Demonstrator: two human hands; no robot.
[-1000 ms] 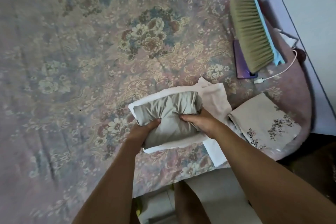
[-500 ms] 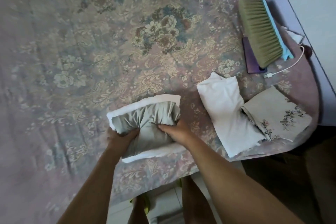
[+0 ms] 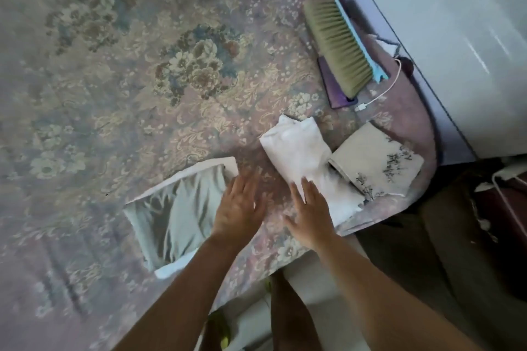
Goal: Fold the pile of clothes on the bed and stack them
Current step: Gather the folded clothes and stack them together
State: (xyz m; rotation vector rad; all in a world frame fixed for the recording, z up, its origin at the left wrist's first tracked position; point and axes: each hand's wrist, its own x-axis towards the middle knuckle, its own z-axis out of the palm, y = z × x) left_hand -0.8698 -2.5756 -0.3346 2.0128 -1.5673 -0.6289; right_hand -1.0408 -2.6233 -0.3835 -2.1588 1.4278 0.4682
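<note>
Grey-green folded garment on a white folded cloth [image 3: 182,214], soft and creased, near the bed's near edge; white folded towel-like cloth [image 3: 302,162] beside it, toward the near right corner, touching a beige square fabric with floral print [image 3: 376,159]. Left hand [image 3: 239,205] and right hand [image 3: 310,208] spread flat, holding nothing, between the stacks. Next, probably: lift the white piece by both ends, keeping folds square. Floral woven bedspread [image 3: 114,94]; bristled brush with blue back [image 3: 339,45] beyond.
</note>
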